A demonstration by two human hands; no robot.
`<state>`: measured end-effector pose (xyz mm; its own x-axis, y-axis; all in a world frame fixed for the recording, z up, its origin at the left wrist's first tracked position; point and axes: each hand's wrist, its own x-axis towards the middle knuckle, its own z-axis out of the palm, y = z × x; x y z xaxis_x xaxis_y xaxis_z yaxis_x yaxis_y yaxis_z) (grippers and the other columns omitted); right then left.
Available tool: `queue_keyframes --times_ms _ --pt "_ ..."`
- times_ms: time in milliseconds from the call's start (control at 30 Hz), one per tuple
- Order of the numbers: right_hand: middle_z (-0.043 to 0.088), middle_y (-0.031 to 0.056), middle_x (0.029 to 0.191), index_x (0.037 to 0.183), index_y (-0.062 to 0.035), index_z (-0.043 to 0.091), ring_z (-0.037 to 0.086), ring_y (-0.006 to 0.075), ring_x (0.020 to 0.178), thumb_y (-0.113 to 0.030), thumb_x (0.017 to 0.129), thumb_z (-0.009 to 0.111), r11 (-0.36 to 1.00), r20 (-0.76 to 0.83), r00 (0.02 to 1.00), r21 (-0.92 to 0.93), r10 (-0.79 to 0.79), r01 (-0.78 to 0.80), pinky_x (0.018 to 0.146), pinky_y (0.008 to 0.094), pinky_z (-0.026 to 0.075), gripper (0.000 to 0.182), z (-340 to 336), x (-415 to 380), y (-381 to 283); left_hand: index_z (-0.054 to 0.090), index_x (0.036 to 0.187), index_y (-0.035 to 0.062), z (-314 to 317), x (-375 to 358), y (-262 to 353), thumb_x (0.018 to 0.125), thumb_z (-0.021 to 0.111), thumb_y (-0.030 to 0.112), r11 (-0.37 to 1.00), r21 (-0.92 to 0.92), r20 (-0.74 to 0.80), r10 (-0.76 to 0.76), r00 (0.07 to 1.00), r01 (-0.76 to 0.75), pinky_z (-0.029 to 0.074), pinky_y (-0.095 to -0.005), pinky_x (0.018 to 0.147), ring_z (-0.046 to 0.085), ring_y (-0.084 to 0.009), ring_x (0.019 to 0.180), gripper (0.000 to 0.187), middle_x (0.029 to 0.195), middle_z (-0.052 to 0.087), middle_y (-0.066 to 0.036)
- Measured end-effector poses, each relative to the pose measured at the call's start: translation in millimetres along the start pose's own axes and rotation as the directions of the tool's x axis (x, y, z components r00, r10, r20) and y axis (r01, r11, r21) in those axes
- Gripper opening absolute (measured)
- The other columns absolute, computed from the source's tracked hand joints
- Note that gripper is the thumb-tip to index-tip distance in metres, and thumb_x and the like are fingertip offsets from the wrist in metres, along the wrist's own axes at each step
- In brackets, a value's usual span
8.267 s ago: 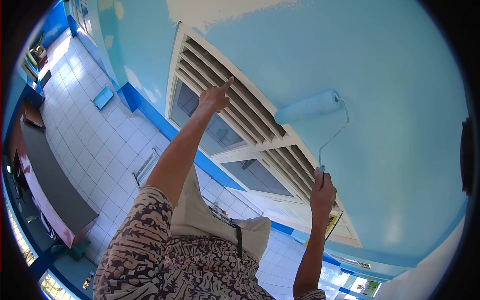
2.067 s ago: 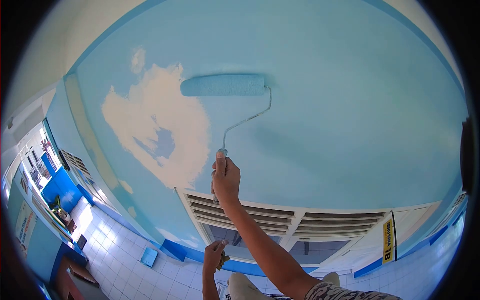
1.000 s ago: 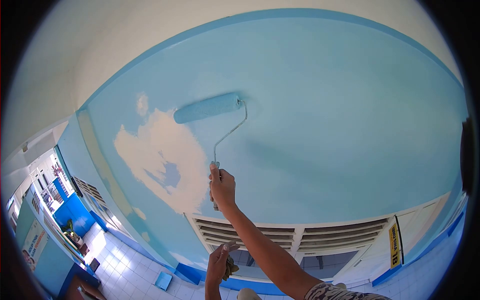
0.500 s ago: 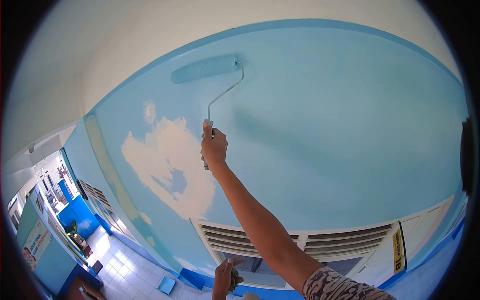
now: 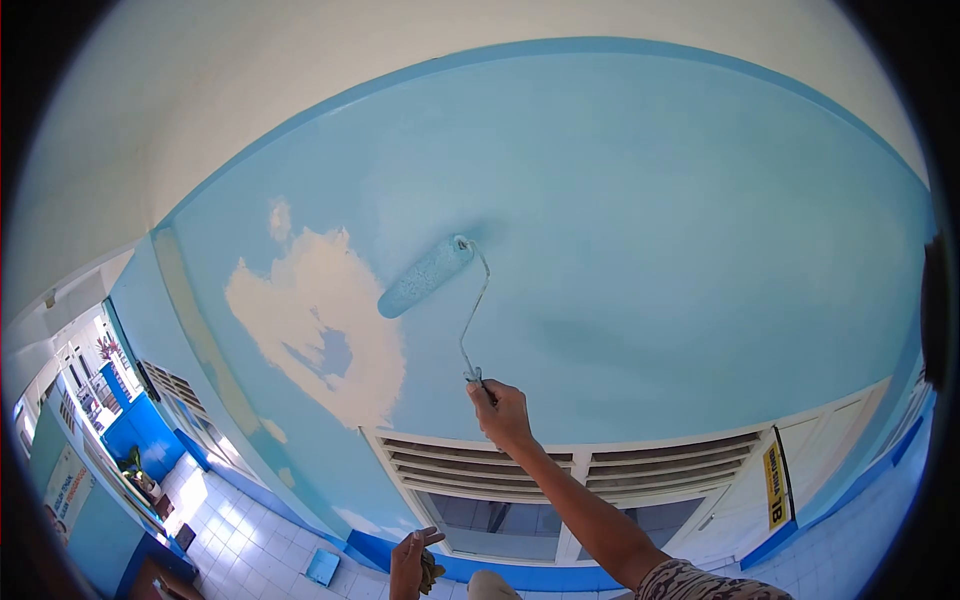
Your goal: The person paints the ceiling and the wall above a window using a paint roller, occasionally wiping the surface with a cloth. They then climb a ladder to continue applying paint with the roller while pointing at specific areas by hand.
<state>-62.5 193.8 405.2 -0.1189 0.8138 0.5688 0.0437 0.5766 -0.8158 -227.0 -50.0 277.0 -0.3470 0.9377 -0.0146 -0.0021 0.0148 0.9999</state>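
Just off centre toward 10 o'clock, your paint roller (image 5: 428, 277) slants before the blue wall (image 5: 660, 240), a pale patch (image 5: 292, 290) at 8 o'clock from it; whether it touches the wall, you cannot tell. It should feel light: the sleeve soft and likely slick with paint, the wire frame (image 5: 476, 310) stiff. The handle (image 5: 472, 376), at 5 o'clock from the sleeve, is the place to hold, and your right hand (image 5: 503, 415) has its fingers wrapped around it. At 7 o'clock from that hand, your left hand (image 5: 406, 566) seems to clasp a crumpled cloth (image 5: 429, 574), some fingers stretched out past it. Compared with half a second ago, the roller sits lower and tilts more steeply, your right hand lower with it.
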Motion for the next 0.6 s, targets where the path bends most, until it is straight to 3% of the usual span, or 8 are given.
queue_keyframes --times_ms 133,200,267,333,400,467,500,600 --pt "0.050 -0.0017 0.057 0.083 0.0002 0.057 0.044 0.0052 0.045 -0.030 0.100 0.063 0.998 0.058 0.996 0.021 -0.065 0.063 0.042 0.0237 0.033 0.035 -62.4 -28.7 -43.8 0.062 0.122 -0.0080 10.3 -2.0 8.6 0.107 0.040 0.040 0.999 0.003 -0.008 -0.048 0.999 0.048 0.051 -0.0244 0.047 0.052 -0.0079 0.051 0.055 0.108 0.074 -0.017" --pt "0.051 -0.0018 0.061 0.090 0.0006 0.059 0.044 0.0049 0.047 -0.024 0.102 0.060 0.973 0.244 0.965 0.182 0.093 -0.140 0.043 0.0227 0.033 0.028 -83.0 -48.2 -73.2 0.063 0.122 -0.0059 22.4 -1.7 16.8 0.107 0.042 0.039 0.998 -0.029 0.026 -0.047 0.999 0.048 0.054 -0.0246 0.048 0.053 -0.0073 0.051 0.052 0.108 0.073 -0.016" --pt "0.049 -0.0018 0.060 0.096 0.0005 0.060 0.045 0.0049 0.047 -0.022 0.103 0.057 0.972 0.275 0.954 0.163 0.122 -0.172 0.043 0.0223 0.036 0.024 -92.8 -55.0 -91.8 0.064 0.122 -0.0039 41.2 5.8 22.4 0.107 0.044 0.038 0.997 -0.070 0.061 -0.025 0.998 0.030 0.056 -0.0249 0.049 0.054 -0.0066 0.051 0.049 0.108 0.073 -0.014" --pt "0.050 -0.0012 0.061 0.098 0.0000 0.060 0.046 0.0053 0.048 -0.026 0.103 0.059 0.879 0.284 0.946 0.398 0.156 -0.264 0.042 0.0231 0.039 0.027 -95.5 -55.0 -103.3 0.066 0.120 -0.0024 61.3 11.7 24.1 0.107 0.045 0.038 0.999 -0.043 0.136 0.017 0.990 -0.011 0.055 -0.0255 0.048 0.052 -0.0068 0.051 0.048 0.105 0.074 -0.012" --pt "0.051 -0.0012 0.061 0.097 -0.0005 0.060 0.047 0.0056 0.047 -0.029 0.103 0.059 0.871 0.247 0.955 0.419 0.165 -0.258 0.041 0.0235 0.039 0.029 -93.4 -44.7 -110.7 0.068 0.118 -0.0014 75.1 10.2 30.4 0.107 0.045 0.038 0.998 -0.066 0.153 0.026 0.988 -0.016 0.054 -0.0261 0.048 0.051 -0.0064 0.052 0.047 0.104 0.073 -0.011" --pt "0.051 -0.0012 0.061 0.096 -0.0010 0.060 0.047 0.0059 0.047 -0.032 0.103 0.059 0.861 0.212 0.961 0.439 0.178 -0.256 0.041 0.0239 0.040 0.032 -94.8 -26.4 -116.1 0.066 0.121 -0.0038 78.8 6.1 34.3 0.108 0.043 0.037 0.999 0.041 0.258 -0.035 0.966 0.025 0.054 -0.0256 0.072 0.062 -0.0100 0.079 0.049 0.110 0.073 -0.012" --pt "0.051 -0.0013 0.061 0.096 -0.0012 0.060 0.047 0.0059 0.046 -0.035 0.103 0.058 0.870 0.149 0.977 0.449 0.151 -0.203 0.040 0.0240 0.039 0.034 -97.8 -11.9 -117.4 0.066 0.122 -0.0040 81.0 4.8 32.2 0.108 0.043 0.036 0.995 0.054 0.270 0.064 0.961 -0.081 0.054 -0.0278 0.078 0.062 -0.0115 0.083 0.048 0.112 0.073 -0.012" --pt "0.050 -0.0009 0.059 0.089 -0.0017 0.058 0.044 0.0063 0.044 -0.037 0.103 0.055 0.892 -0.013 0.996 0.446 0.093 -0.078 0.039 0.0250 0.038 0.038 -110.3 34.0 -134.6 0.065 0.123 -0.0042 80.0 1.3 24.9 0.108 0.043 0.035 0.979 0.074 0.277 0.165 0.947 -0.192 0.053 -0.0290 0.080 0.063 -0.0130 0.085 0.047 0.112 0.073 -0.013"
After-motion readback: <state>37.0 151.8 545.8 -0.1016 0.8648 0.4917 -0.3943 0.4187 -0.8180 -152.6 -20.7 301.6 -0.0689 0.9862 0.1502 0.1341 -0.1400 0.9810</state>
